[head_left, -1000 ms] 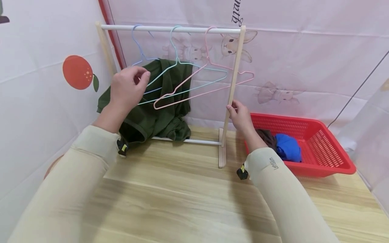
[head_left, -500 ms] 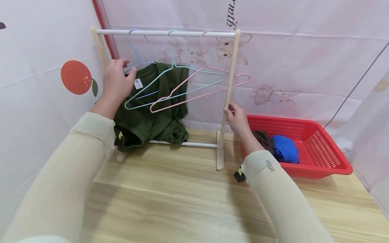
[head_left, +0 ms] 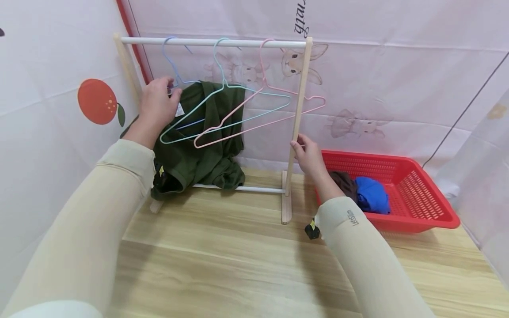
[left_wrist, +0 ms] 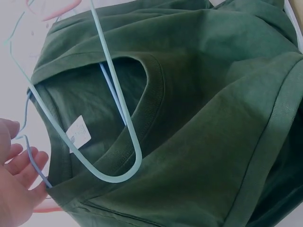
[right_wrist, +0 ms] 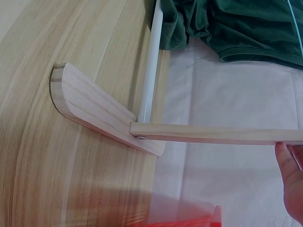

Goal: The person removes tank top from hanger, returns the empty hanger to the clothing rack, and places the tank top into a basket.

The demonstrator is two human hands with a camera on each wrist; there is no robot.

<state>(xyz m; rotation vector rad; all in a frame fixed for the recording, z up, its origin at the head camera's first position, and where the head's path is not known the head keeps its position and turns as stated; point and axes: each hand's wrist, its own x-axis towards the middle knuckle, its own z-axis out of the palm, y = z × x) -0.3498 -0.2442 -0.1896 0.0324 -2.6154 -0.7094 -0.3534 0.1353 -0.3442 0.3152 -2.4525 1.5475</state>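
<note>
My left hand [head_left: 158, 99] is at the neck of the blue hanger [left_wrist: 29, 153], fingers curled round it by the shirt's collar. On that hanger hangs a dark green T-shirt [head_left: 199, 150] with a white label [left_wrist: 78, 134] inside the neck; its lower part bunches near the rack's bottom bar. With thumb and fingers, my right hand [head_left: 310, 154] grips the right wooden upright of the clothes rack [head_left: 299, 101]. A bare mint hanger [head_left: 223, 84] and a bare pink hanger [head_left: 264, 81] hang from the top bar, overlapping the shirt in the head view.
To the right stands a red plastic basket [head_left: 421, 176] with a blue cloth [head_left: 372, 194] and a dark brown cloth [head_left: 343, 183] inside. The rack stands on a wood-grain table [head_left: 222, 256], near a printed fabric backdrop [head_left: 381, 79].
My left hand has moved left from before the mint hanger to the blue hanger's neck, and the shirt's label has come into view. My right hand keeps its hold on the upright.
</note>
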